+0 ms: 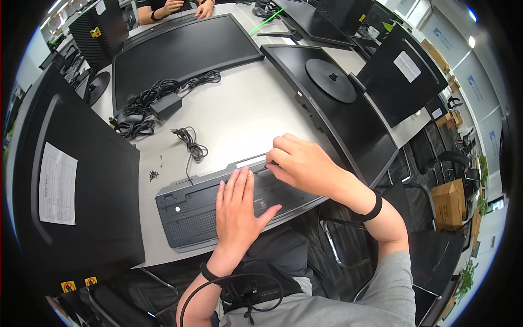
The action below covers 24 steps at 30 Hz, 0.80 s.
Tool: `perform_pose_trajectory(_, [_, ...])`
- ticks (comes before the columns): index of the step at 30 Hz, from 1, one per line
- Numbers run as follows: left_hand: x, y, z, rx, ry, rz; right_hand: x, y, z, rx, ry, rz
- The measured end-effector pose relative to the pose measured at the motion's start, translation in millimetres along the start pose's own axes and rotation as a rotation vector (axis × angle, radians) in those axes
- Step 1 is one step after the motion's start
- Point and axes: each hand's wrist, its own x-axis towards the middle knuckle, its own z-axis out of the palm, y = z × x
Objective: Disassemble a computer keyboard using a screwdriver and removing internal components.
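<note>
A dark grey keyboard panel (pixel 190 215), with grid-like patches, lies at the table's near edge. My left hand (pixel 237 207) rests flat on its middle, fingers stretched out and thumb spread. Over the panel's far edge, my right hand (pixel 294 166) is closed in a pinch; a small dark thing shows at the fingertips, too covered to name. A black coiled cable (pixel 193 147) runs from the panel's far side onto the table. Left of the panel sits a small pile of dark screws (pixel 153 175), with a few more strewn just beyond it.
Black computer cases (pixel 98 180) flank the table (pixel 239 109). A monitor (pixel 185 52) lies at the back, and another screen with a round stand base (pixel 330 80) lies right. Bundled cables with a power adapter (pixel 165 106) lie at left. Another person's hands (pixel 182 8) show at the far edge.
</note>
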Motion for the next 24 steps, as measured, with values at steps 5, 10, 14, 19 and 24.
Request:
perform_pose_trajectory(5, [0.3, -0.7, 1.3, -0.001, -0.002, -0.001, 1.5, -1.3, 5.5, -0.009, -0.014, -0.008])
perform_pose_trajectory(10, [-0.2, -1.2, 0.8, -0.020, 0.010, -0.003, 3.5, -2.3, 7.0, -0.043, -0.036, -0.024])
perform_pose_trajectory(14, [-0.4, -1.3, -0.4, 0.010, 0.009, 0.008, 7.7, -7.7, 4.1, -0.132, -0.074, -0.070])
perform_pose_trajectory(19, [-0.3, -1.3, 0.5, 0.000, 0.008, 0.002, 14.7, -16.0, -2.1, -0.192, -0.132, -0.097])
perform_pose_trajectory(24, [-0.3, -1.4, 2.1, -0.050, 0.000, -0.020, 25.1, -19.7, -5.2, -0.210, -0.153, -0.128])
